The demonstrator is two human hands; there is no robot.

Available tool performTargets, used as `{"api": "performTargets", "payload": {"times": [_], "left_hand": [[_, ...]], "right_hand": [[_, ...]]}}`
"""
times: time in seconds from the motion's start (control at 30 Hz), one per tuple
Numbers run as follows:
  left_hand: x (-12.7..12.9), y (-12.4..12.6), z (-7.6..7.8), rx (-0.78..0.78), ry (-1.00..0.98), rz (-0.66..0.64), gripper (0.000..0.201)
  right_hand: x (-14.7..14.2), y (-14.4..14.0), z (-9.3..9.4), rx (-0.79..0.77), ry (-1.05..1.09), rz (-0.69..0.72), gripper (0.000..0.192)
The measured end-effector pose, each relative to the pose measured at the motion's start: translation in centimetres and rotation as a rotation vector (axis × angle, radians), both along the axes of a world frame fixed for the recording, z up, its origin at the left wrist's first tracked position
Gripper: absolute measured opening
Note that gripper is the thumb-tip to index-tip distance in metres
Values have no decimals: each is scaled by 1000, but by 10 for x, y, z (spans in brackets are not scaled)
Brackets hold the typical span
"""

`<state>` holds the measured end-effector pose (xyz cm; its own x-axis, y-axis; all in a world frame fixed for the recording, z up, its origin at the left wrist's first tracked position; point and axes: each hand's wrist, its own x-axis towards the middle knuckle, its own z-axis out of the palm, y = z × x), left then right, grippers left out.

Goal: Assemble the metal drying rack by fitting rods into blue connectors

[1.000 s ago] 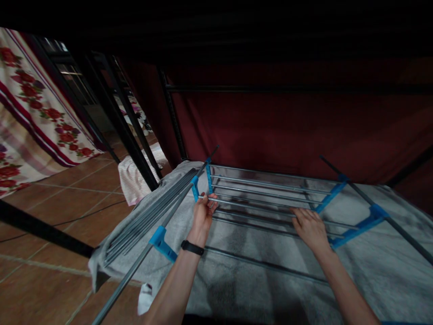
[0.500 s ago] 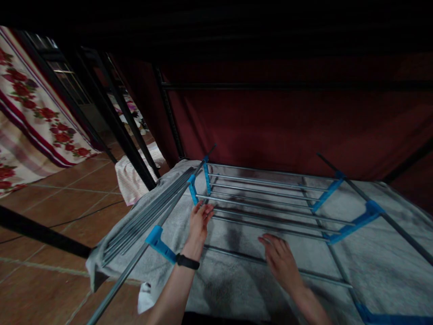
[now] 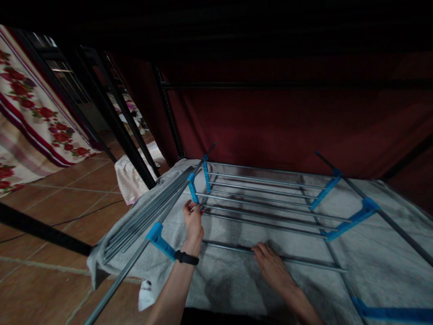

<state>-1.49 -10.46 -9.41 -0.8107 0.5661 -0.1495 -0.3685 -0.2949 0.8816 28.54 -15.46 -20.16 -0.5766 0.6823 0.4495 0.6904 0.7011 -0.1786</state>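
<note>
A partly assembled rack of grey metal tubes and blue plastic brackets lies on a grey blanket [image 3: 233, 284]. My left hand [image 3: 193, 223], a dark band on its wrist, pinches the lower end of a blue bracket [image 3: 192, 187] on the left side. Several crossbars [image 3: 257, 206] run from there to the blue bracket [image 3: 353, 221] on the right. Closer to me, my right hand [image 3: 272, 266] has its fingers closed over a single metal tube [image 3: 230, 246]; its fingertips are partly hidden. Another blue bracket [image 3: 160, 241] sits on the left pole, near my left wrist.
Loose metal tubes [image 3: 145, 216] lie bundled along the blanket's left edge. Black frame posts [image 3: 111, 113] stand at left, with a dark red curtain [image 3: 270, 126] behind. A flowered cloth [image 3: 43, 108] hangs over the tiled floor [image 3: 54, 243]. One more blue bracket [image 3: 392, 312] is lower right.
My right hand has moved left and down onto the near tube and closed over it. My left hand has shifted slightly left, its fingers closing at the blue bracket's end.
</note>
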Motion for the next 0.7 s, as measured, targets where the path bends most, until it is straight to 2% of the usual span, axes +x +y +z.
{"api": "performTargets", "payload": {"times": [0.1, 0.2, 0.27, 0.4, 0.5, 0.57, 0.63, 0.7], "left_hand": [[0, -13, 2, -21, 73, 43, 35], [3, -31, 6, -76, 272, 35, 28], [7, -44, 10, -72, 450, -34, 22], [12, -64, 11, -51, 898, -270, 13], [9, -66, 8, -23, 1366, -378, 20], [7, -61, 5, 25, 1606, -405, 28], [5, -56, 2, 65, 1756, -406, 33], [6, -53, 0, 89, 1821, -406, 33]], "right_hand": [[9, 1, 15, -24, 32, 14, 36], [19, 4, 32, -5, 47, 10, 40], [24, 6, 46, 15, 41, 5, 46], [22, 10, 80, 50, 38, -46, 45], [17, 16, 104, 46, 7, -82, 39], [15, 22, 114, 48, -13, -91, 36], [14, 28, 121, 58, -23, -91, 37], [13, 33, 127, 74, -26, -82, 36]]}}
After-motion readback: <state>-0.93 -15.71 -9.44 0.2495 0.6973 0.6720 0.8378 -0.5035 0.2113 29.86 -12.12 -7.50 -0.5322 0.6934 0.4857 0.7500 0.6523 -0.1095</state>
